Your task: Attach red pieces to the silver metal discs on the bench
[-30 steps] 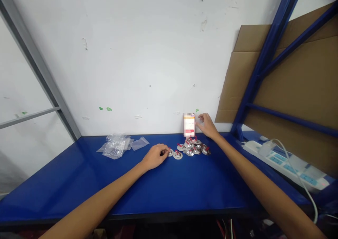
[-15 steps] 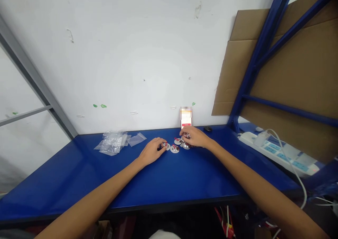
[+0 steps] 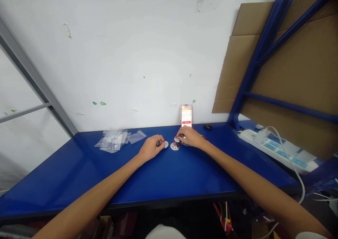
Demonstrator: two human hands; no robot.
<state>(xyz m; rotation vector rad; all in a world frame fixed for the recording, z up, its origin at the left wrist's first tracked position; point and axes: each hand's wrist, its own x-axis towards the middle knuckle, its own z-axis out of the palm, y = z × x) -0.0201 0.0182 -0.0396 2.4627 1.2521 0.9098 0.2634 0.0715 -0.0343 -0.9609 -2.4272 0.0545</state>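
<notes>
Several round, silvery-white discs with red loops lie in a loose group on the blue table [image 3: 158,182]. My left hand [image 3: 151,148] is closed, thumb and fingers pinched at the red part of the leftmost disc [image 3: 166,145]. A single disc [image 3: 174,146] lies between my hands. My right hand [image 3: 192,137] reaches over the pile from the right, its fingers curled down at the red part of another disc [image 3: 176,139]. More discs are partly hidden under that hand. Just behind it, a phone [image 3: 186,116] with a lit screen leans upright against the wall.
Clear plastic bags [image 3: 113,140] lie in a heap at the left, with a flat one [image 3: 137,137] beside them. A small black object [image 3: 208,126] sits at the back. On the right stand a white power strip [image 3: 280,151] with a cable and a blue frame [image 3: 253,70] against cardboard.
My right hand has moved slightly left, from the heap onto the disc at its left side. My left hand has shifted slightly left and its fingers are more curled.
</notes>
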